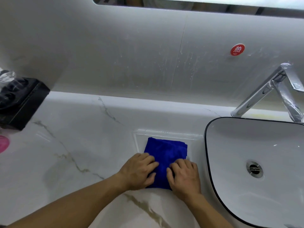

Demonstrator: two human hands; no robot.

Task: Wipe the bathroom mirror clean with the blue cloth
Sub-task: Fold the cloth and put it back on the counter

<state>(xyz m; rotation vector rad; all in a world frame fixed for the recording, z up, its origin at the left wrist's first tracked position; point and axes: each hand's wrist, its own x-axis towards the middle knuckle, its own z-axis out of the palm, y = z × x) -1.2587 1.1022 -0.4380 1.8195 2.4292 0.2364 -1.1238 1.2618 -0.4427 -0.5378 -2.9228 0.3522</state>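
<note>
A person's two bare hands rest on a folded blue cloth (165,152) that lies flat on a white, grey-veined marble counter (79,145), just left of the sink (256,145). The left hand (139,171) lies palm-down on the cloth's left edge, its fingers (150,160) loosely bent and pressing down on the fabric. The right hand (185,176) lies on the cloth's near right corner, closest to the sink, with its fingers (179,164) curled down onto the fabric; whether they pinch a fold cannot be told. Both forearms reach in from the bottom edge.

The sink is a white oval basin with a thin dark rim and a metal drain (254,169) in its bowl. A chrome tap (271,89) stands behind the sink and leans over it. On the grey wall above the tap, up and left of the sink, sits a round red sticker (237,49) marked "HOT". Only the lower edge of the mirror (197,4) shows, high above the sink along the top. Far left of the sink, a black box (24,104) stands against the wall, with a pink round thing (3,143) just in front of it.
</note>
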